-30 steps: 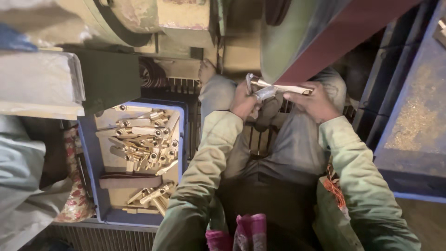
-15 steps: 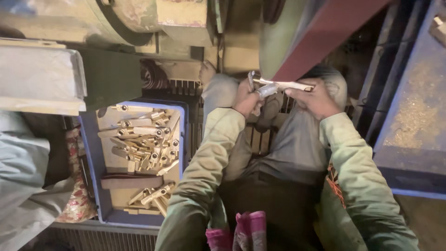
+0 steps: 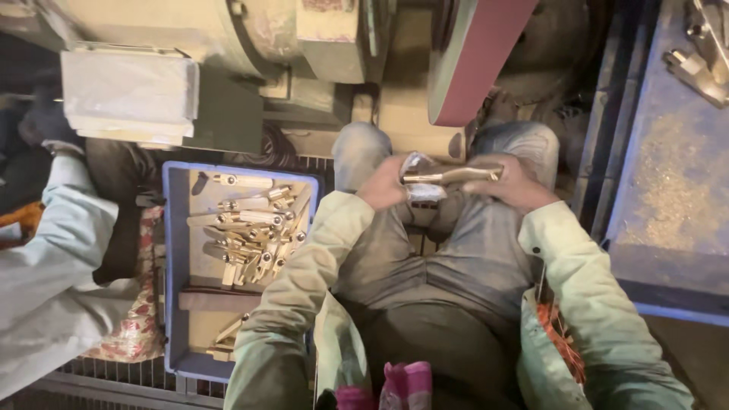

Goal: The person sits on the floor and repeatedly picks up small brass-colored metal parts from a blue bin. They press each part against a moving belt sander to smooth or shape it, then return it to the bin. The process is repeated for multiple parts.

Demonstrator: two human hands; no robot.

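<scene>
My left hand (image 3: pixel 386 184) and my right hand (image 3: pixel 510 184) both grip one long brass-coloured metal part (image 3: pixel 449 176), held level above my knees. The left hand holds its left end, where a crumpled pale rag or wrapper (image 3: pixel 419 190) shows. The right hand holds its right end. Just above the part hangs a reddish-brown sanding belt (image 3: pixel 478 57) on a large pale green machine (image 3: pixel 250 30). A blue plastic crate (image 3: pixel 173 250) at my left knee holds several similar brass parts (image 3: pixel 250 231).
Another person's pale sleeve (image 3: pixel 53 266) fills the left edge, beside a patterned cloth (image 3: pixel 133 326). A whitish block (image 3: pixel 129 95) sticks out of the machine at upper left. A dusty blue bench (image 3: pixel 668 190) with metal pieces (image 3: pixel 702 57) runs along the right. Metal grating lies underfoot.
The held part has come down from the belt towards my lap, and my hands moved with it. The view has shifted slightly. The crate stays put.
</scene>
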